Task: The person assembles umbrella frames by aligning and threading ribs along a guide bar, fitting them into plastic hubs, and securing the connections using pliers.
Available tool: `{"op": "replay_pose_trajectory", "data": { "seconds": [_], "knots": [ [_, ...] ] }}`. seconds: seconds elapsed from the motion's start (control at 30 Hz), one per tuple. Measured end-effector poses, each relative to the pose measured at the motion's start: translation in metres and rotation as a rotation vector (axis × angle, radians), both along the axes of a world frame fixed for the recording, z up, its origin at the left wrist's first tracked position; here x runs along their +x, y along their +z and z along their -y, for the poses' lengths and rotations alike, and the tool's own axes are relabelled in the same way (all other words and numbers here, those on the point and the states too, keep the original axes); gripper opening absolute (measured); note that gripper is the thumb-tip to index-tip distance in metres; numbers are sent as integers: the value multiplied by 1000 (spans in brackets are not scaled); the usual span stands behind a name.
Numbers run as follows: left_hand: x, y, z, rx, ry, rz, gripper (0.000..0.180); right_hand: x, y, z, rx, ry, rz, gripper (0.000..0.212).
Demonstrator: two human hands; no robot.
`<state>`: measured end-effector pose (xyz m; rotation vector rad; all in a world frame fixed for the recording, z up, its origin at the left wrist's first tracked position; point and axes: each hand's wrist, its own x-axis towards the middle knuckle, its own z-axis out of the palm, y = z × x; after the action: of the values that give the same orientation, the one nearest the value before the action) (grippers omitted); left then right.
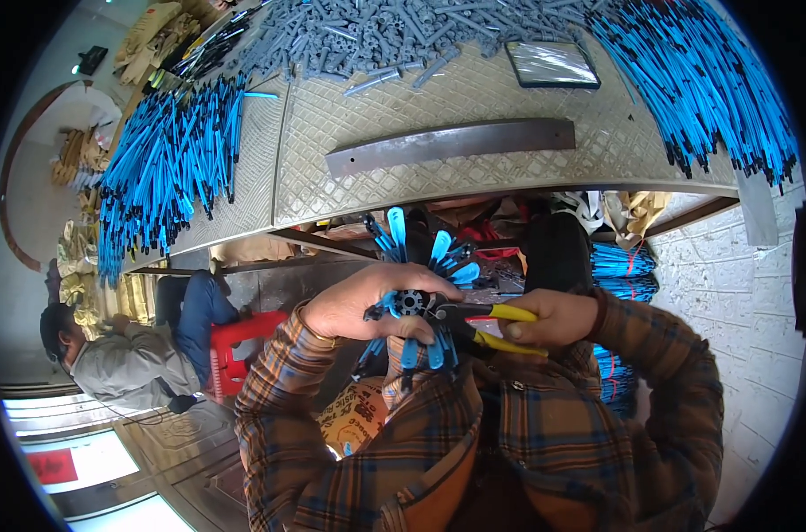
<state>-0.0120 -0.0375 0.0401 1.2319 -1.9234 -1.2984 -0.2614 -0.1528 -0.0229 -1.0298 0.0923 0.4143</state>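
Note:
My left hand [354, 303] is closed around a black round hub [411, 303] with holes in its face. Short blue flat arms [397, 229] with dark ends fan out from it above and below my fingers. In my right hand [561, 317] is a pair of pliers [500, 311] with yellow handles, spread apart. The dark jaws of the pliers reach the hub's right side, close to my left thumb and fingertips. Whether the jaws grip a part there is too small to tell. Both hands are in front of my chest, below the table's near edge.
On the patterned table [438, 111] lie a curved metal bar [452, 146], a pile of grey plastic parts [359, 35], a dark-framed tray [554, 65], and bundles of blue rods at left [168, 160] and right [696, 80]. A person [133, 355] sits at left near a red stool [243, 350].

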Motion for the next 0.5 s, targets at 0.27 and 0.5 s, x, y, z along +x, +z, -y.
{"op": "replay_pose_trajectory", "data": {
  "seconds": [0.27,0.5],
  "knots": [
    [-19,1,-5,167,218,48,40,-5,41,28,-658,-27,58,34],
    [-31,5,-4,46,413,17,38,-5,70,18,-1150,-34,138,30]
  ]
}}
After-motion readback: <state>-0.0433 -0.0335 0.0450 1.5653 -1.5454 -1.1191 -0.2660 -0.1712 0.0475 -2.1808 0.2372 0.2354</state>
